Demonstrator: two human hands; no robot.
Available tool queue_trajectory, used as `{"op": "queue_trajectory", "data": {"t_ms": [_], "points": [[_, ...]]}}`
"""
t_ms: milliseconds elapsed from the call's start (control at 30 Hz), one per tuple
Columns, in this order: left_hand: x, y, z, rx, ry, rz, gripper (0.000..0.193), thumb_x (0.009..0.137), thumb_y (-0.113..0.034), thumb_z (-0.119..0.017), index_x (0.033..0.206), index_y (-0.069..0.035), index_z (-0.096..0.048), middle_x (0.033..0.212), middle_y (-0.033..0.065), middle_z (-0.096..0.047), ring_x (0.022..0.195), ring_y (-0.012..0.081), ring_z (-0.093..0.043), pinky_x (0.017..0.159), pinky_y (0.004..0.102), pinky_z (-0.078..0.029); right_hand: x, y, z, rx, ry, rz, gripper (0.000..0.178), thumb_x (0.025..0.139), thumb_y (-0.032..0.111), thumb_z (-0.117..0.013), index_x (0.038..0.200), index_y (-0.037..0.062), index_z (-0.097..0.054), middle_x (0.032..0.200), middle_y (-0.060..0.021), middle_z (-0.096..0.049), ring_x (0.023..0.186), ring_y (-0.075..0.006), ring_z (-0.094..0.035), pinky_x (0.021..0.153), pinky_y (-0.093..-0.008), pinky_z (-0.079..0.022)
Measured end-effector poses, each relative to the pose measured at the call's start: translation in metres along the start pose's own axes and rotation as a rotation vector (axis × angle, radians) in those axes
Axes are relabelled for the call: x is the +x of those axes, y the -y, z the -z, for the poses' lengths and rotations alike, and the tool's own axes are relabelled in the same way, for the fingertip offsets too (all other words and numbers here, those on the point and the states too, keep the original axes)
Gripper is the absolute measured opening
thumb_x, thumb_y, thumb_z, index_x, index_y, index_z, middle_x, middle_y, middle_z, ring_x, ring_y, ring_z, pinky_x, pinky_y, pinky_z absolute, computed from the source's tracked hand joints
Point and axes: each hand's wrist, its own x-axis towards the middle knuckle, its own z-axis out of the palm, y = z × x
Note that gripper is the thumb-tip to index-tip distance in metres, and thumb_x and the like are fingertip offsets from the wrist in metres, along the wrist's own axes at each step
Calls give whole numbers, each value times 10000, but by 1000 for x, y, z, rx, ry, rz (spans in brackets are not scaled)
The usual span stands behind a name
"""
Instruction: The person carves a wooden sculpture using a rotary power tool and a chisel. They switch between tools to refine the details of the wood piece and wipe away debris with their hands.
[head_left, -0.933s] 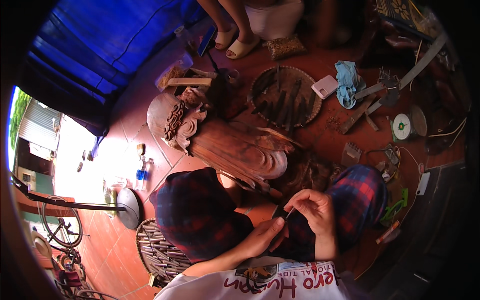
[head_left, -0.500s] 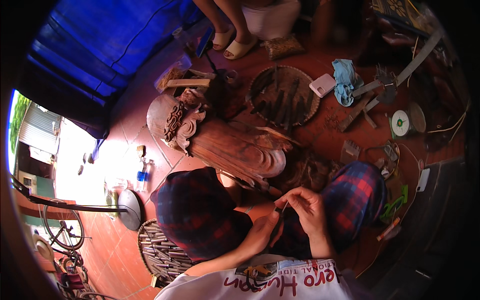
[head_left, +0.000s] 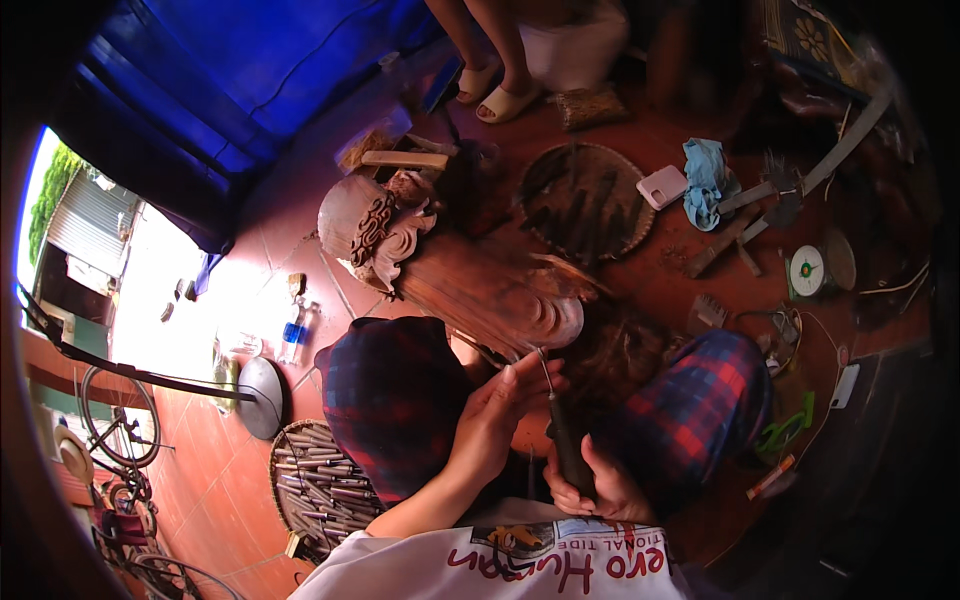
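My right hand [head_left: 602, 485] is closed round the dark handle of a carving tool [head_left: 565, 440], low in front of my shirt. The tool's thin metal shaft points away from me and ends in a small bent tip. Beside that tip is my left hand [head_left: 485, 425], its fingers stretched toward the shaft; whether they press on it I cannot tell. Just beyond lies a large carved wooden figure [head_left: 470, 285] on its side, with curled relief at its far left end and smooth folds toward me. Its near edge is partly hidden by my left knee and hand.
A round basket [head_left: 272, 470] of carving tools stands at my left. Past the figure are a shallow woven tray [head_left: 640, 245] with dark pieces, a pale phone [head_left: 662, 187], a blue cloth [head_left: 704, 180] and a dial scale [head_left: 806, 270]. Another person's sandalled feet [head_left: 507, 103] are at the back.
My hands were close together over my lap, fingers at a small dark thing. Now the right has drawn back with the tool's handle, and the left has moved left and forward. The view has shifted slightly.
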Motion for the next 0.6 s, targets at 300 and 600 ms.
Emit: {"op": "queue_trajectory", "data": {"t_ms": [300,600], "points": [[1,-14,2,-113,172,114,365,962,-257,-535,1215,3,-576,1004,70,-665,964,126,-606,911,275,-448,-4,-15,11,389,366,-137,522,965,529,-369,989,10,-422,607,-45,-441,369,-72,-367,354,-202,-305],[9,-51,22,-283,-120,-425,191,910,-170,-620,1011,-9,-633,851,43,-649,831,124,-630,780,270,-495,-20,-15,-11,-583,-296,-7,368,997,391,-424,1017,26,-470,656,-30,-487,502,-66,-424,478,-208,-346]]}}
